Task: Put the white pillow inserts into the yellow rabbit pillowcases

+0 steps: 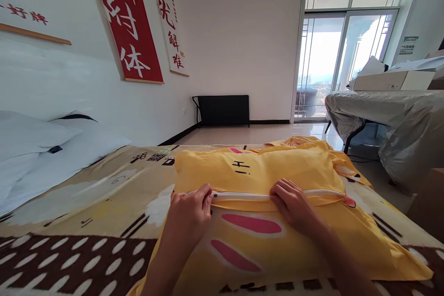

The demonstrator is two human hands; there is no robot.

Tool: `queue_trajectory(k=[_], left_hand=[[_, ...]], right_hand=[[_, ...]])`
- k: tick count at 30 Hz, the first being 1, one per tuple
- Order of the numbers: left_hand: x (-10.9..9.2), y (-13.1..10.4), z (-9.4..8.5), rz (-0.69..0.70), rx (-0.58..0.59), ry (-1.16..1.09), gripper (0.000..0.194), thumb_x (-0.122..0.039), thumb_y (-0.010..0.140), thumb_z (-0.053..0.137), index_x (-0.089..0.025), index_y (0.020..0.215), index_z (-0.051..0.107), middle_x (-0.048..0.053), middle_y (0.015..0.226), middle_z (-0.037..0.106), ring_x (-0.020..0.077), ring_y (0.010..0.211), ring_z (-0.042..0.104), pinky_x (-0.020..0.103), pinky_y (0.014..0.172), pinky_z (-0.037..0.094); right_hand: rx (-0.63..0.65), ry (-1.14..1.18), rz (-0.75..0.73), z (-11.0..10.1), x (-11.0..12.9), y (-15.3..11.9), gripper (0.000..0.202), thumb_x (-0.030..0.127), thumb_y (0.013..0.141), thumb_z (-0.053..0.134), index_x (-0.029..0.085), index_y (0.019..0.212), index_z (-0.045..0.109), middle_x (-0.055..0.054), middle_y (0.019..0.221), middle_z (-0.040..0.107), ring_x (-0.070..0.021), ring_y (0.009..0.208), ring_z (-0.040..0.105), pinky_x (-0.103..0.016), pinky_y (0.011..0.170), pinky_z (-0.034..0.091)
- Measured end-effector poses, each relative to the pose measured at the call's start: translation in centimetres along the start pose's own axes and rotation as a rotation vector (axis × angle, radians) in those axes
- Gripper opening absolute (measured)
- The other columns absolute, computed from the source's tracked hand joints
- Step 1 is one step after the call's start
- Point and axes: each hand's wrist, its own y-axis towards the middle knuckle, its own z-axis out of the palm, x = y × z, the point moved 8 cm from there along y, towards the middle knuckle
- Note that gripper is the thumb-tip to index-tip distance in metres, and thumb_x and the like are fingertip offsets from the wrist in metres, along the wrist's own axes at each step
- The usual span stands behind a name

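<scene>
"Head view: where's the yellow pillow [211, 171]?"
"Near, on the bed [111, 210], right of centre."
"The hands?"
"Left hand [190, 209] pinches the zipper [243, 195] near its left end; right hand [290, 203] grips it further right."
"Its feel?"
"Probably light, soft; best held along the zipper."

The patterned bed [111, 196] carries a yellow zippered cover [274, 240], with white pillows [83, 141] at left.
</scene>
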Motion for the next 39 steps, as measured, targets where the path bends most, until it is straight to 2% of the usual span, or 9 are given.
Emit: queue_trajectory(k=[8, 13, 16, 20, 24, 26, 31, 35, 39], left_hand=[[3.3, -0.3, -1.0, -0.121, 0.020, 0.073, 0.024, -0.025, 0.086, 0.034, -0.021, 0.075, 0.055, 0.004, 0.082, 0.069, 0.0229, 0.083, 0.060, 0.041, 0.084, 0.026], [3.9, -0.7, -0.7, -0.078, 0.142, 0.023, 0.024, -0.021, 0.086, 0.032, -0.020, 0.076, 0.054, 0.002, 0.077, 0.067, 0.0207, 0.077, 0.059, 0.038, 0.083, 0.028], [4.1, -1.1, -0.8, -0.014, 0.168, -0.043, 0.023, -0.022, 0.085, 0.032, -0.020, 0.074, 0.052, 0.001, 0.074, 0.064, 0.0196, 0.075, 0.057, 0.034, 0.080, 0.030], [4.4, -1.6, -1.3, 0.006, 0.151, -0.052, 0.024, -0.022, 0.084, 0.031, -0.020, 0.071, 0.051, 0.000, 0.069, 0.062, 0.0186, 0.070, 0.056, 0.033, 0.079, 0.032], [4.3, -1.7, -1.6, -0.001, 0.144, -0.067, 0.026, -0.024, 0.084, 0.032, -0.020, 0.073, 0.055, 0.002, 0.071, 0.065, 0.0193, 0.071, 0.057, 0.035, 0.079, 0.031], [4.3, -1.7, -1.7, 0.001, 0.143, -0.096, 0.030, -0.025, 0.085, 0.030, -0.021, 0.075, 0.058, 0.002, 0.074, 0.068, 0.0197, 0.073, 0.057, 0.036, 0.081, 0.031], [4.8, -1.4, -1.3, -0.032, 0.147, -0.065, 0.026, -0.022, 0.084, 0.034, -0.020, 0.073, 0.058, 0.003, 0.075, 0.069, 0.0203, 0.077, 0.059, 0.034, 0.077, 0.032], [5.1, -0.9, -0.7, -0.070, 0.140, -0.034, 0.024, -0.025, 0.084, 0.035, -0.021, 0.073, 0.056, 0.003, 0.075, 0.067, 0.0206, 0.077, 0.059, 0.035, 0.078, 0.031], [5.8, -0.7, -0.7, -0.144, 0.131, 0.018, 0.021, -0.025, 0.083, 0.037, -0.021, 0.076, 0.057, 0.003, 0.078, 0.068, 0.0215, 0.079, 0.059, 0.038, 0.082, 0.027]], right_hand=[[0.022, 0.009, 0.018, 0.7, -0.4, -0.1, 0.018, 0.022, 0.094, 0.039, 0.020, 0.079, 0.049, -0.004, 0.077, 0.055, -0.0160, 0.073, 0.048, -0.029, 0.068, 0.041], [0.051, -0.017, 0.039, 1.2, -0.1, -0.3, 0.016, 0.023, 0.092, 0.042, 0.020, 0.077, 0.047, -0.003, 0.077, 0.054, -0.0160, 0.073, 0.048, -0.030, 0.069, 0.040], [-0.004, -0.098, 0.068, 1.4, 0.6, 0.1, 0.020, 0.028, 0.092, 0.046, 0.020, 0.073, 0.047, -0.002, 0.074, 0.054, -0.0161, 0.072, 0.047, -0.030, 0.068, 0.038], [-0.120, -0.183, 0.015, 2.5, 4.5, 3.0, 0.016, 0.020, 0.090, 0.047, 0.020, 0.075, 0.052, -0.004, 0.076, 0.058, -0.0179, 0.074, 0.049, -0.032, 0.068, 0.038], [0.054, -0.150, -0.173, 6.9, 10.9, 7.2, 0.012, 0.015, 0.087, 0.051, 0.020, 0.080, 0.058, -0.005, 0.082, 0.063, -0.0179, 0.080, 0.054, -0.032, 0.072, 0.037], [0.117, -0.153, -0.172, 9.0, 12.4, 8.3, 0.009, 0.016, 0.085, 0.054, 0.020, 0.079, 0.060, -0.004, 0.080, 0.064, -0.0179, 0.080, 0.055, -0.032, 0.072, 0.036], [0.039, 0.067, 0.009, 11.3, 11.0, 7.9, 0.011, 0.017, 0.087, 0.052, 0.020, 0.086, 0.062, -0.002, 0.080, 0.067, -0.0150, 0.076, 0.057, -0.029, 0.073, 0.035], [0.011, 0.199, 0.054, 11.6, 9.6, 6.9, 0.014, 0.015, 0.087, 0.050, 0.020, 0.089, 0.063, -0.002, 0.084, 0.070, -0.0140, 0.075, 0.060, -0.027, 0.073, 0.035], [0.033, 0.190, 0.099, 11.8, 9.0, 6.9, 0.017, 0.013, 0.085, 0.051, 0.021, 0.086, 0.065, 0.000, 0.081, 0.071, -0.0140, 0.072, 0.062, -0.027, 0.072, 0.035]])
